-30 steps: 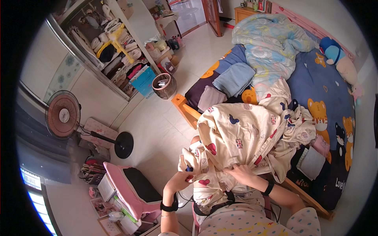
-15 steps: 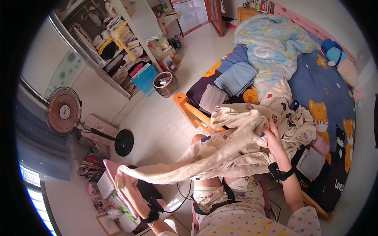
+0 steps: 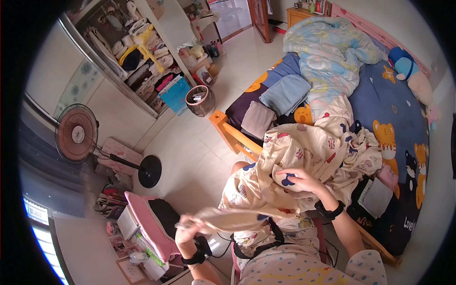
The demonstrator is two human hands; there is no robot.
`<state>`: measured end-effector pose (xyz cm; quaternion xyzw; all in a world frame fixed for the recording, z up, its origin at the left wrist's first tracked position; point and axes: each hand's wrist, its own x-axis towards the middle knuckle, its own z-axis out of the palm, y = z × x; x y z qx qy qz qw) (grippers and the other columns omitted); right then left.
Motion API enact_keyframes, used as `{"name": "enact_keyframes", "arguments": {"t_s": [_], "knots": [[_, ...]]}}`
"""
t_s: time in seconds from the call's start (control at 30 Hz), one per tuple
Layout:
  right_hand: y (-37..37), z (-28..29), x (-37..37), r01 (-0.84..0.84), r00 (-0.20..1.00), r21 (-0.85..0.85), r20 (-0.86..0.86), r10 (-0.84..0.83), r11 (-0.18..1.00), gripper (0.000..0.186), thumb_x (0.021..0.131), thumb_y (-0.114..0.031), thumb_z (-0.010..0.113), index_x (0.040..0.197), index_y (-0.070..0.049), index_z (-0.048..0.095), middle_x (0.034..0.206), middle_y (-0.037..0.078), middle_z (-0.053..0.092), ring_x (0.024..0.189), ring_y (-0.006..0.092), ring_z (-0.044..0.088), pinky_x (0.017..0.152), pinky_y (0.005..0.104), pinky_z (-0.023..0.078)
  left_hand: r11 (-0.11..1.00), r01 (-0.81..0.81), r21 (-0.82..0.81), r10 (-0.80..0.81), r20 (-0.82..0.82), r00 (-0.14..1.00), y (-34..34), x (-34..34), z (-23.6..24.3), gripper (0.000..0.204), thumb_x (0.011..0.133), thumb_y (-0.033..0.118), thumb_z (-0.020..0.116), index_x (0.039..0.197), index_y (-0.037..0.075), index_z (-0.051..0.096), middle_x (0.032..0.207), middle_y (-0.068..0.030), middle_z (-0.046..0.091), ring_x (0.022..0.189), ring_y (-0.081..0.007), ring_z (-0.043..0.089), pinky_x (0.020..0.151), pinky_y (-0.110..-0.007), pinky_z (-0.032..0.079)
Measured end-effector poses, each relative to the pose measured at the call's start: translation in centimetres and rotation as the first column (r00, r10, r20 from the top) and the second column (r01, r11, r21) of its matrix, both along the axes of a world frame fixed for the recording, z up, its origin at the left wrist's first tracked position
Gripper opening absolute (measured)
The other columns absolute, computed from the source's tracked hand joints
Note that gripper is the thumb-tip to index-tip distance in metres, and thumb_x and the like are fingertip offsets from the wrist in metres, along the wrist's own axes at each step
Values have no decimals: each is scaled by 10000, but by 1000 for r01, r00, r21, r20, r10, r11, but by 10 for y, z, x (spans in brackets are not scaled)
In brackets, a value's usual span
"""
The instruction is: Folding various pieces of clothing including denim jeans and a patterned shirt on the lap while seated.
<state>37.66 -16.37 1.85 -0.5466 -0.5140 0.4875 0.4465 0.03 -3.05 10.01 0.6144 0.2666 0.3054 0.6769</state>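
A large cream bed cover (image 3: 308, 149), printed with flags, hearts and dark blue shapes, drapes from the bed's foot across my lap. Its near edge is pulled out to the left in a narrow strip. My left hand (image 3: 190, 230) is closed on the end of that strip, somewhat smeared by motion, beside the pink chair. Over the middle of the cover lies my right hand (image 3: 304, 181), its fingers stretched out to the left and touching the cloth beside a dark blue print. Both wrists wear black straps.
On the bed (image 3: 370, 104) lie folded blue cloth (image 3: 286, 94), folded grey cloth (image 3: 258, 118), a rumpled quilt (image 3: 327, 57) and a plush toy (image 3: 406, 69). A wooden bed rail (image 3: 237, 135) runs along its foot. A fan (image 3: 77, 135) and pink chair (image 3: 147, 225) stand left.
My left hand has moved right and slightly down with the cloth's end. My right hand has come left and down, loosening its hold. The stretched cloth has slackened over my lap.
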Motion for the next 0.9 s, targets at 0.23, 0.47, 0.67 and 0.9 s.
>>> {"name": "enact_keyframes", "arguments": {"t_s": [0.23,0.47,0.67,0.9], "knots": [[-21,20,20,702,703,240,-83,-706,670,225,904,-36,449,1068,28,589,1007,58,624,890,83,555,773,198,430,535,-777,-331,838,329,436,44,-21,-1,347,879,274,529,1125,31,503,1095,-102,546,1019,-202,536,861,-326,440],[-38,71,-2,623,649,481,122,-751,617,417,826,61,435,1239,5,457,1249,132,497,1177,203,447,981,300,326,816,-579,-11,575,-101,812,-12,44,10,226,852,135,574,1044,21,542,953,-48,579,877,-114,551,748,-259,457],[-29,58,-75,332,865,369,247,-436,868,592,768,129,422,1337,-4,325,1316,206,416,1187,326,450,956,329,367,999,37,-13,-39,-278,960,-59,130,-18,259,836,65,566,1057,-64,529,771,-10,574,588,-72,510,528,-212,433],[-33,47,-90,568,808,291,-23,-588,770,855,687,188,410,1420,-32,28,1453,154,165,1266,199,320,1001,296,300,990,115,81,-81,-334,939,-87,166,-38,446,849,97,579,1211,-99,408,756,-49,530,678,-78,479,626,-235,402]]}}
